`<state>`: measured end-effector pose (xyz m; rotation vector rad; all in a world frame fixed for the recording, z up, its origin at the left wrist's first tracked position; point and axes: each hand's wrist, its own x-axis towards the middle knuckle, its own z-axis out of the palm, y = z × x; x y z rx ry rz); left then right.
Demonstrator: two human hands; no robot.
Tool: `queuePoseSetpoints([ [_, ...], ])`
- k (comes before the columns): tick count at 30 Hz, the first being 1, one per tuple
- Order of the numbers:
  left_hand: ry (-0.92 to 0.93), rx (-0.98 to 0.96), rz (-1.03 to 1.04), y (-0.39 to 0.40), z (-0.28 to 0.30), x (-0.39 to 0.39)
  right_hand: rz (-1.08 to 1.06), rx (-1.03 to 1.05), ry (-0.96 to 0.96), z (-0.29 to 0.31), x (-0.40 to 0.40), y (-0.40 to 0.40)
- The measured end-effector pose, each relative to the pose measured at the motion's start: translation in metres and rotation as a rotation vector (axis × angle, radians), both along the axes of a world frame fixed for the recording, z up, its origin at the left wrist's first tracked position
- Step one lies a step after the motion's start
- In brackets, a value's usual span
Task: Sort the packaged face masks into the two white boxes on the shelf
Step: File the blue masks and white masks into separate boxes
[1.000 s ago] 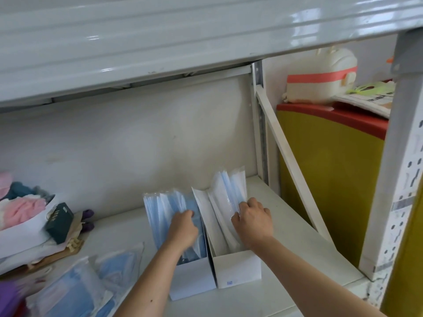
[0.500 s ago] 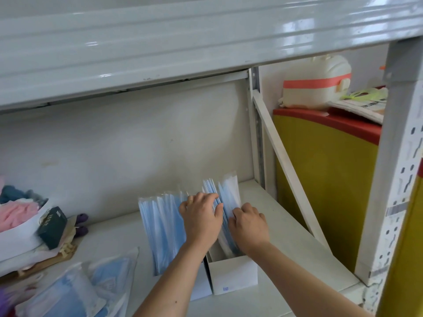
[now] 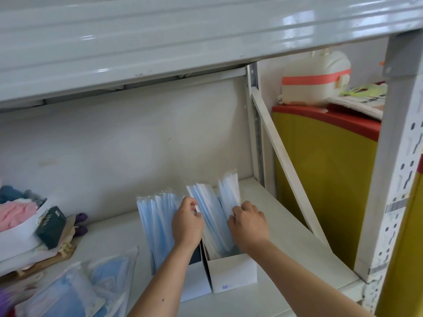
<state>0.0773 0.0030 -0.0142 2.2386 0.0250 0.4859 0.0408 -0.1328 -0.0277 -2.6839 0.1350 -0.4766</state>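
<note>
You get soft, even daylight here, bright enough to read everything. Glare streaks run along the glossy upper shelf beam (image 3: 206,42), strongest toward one o'clock. Shadows stay faint under the forearms at six o'clock. Wide-angle distortion bows the beam and tilts the perforated post (image 3: 393,179) at three o'clock. The plastic bags (image 3: 75,289) at seven o'clock look slightly soft.

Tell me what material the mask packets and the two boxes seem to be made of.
Mask packets: thin clear plastic film, probably; glossy, with blue masks showing through. Boxes, right and left: seemingly white cardboard, matte, with flat faces and sharp folded edges.
</note>
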Motion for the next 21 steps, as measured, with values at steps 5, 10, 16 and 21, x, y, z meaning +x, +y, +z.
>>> queuePoseSetpoints([
  [5,0.019,-0.144,-0.016,0.005,-0.002,0.002,0.001,-0.01,0.007,0.0,0.001,0.0],
  [10,0.067,-0.001,-0.024,0.0,-0.005,0.01,0.022,-0.049,0.06,-0.001,0.004,0.003],
  [16,0.086,0.036,-0.018,-0.007,-0.006,0.011,0.011,-0.062,0.084,0.001,0.003,0.0],
  [21,0.118,-0.018,-0.06,-0.006,-0.006,0.012,0.019,-0.008,0.062,0.001,0.001,-0.003],
])
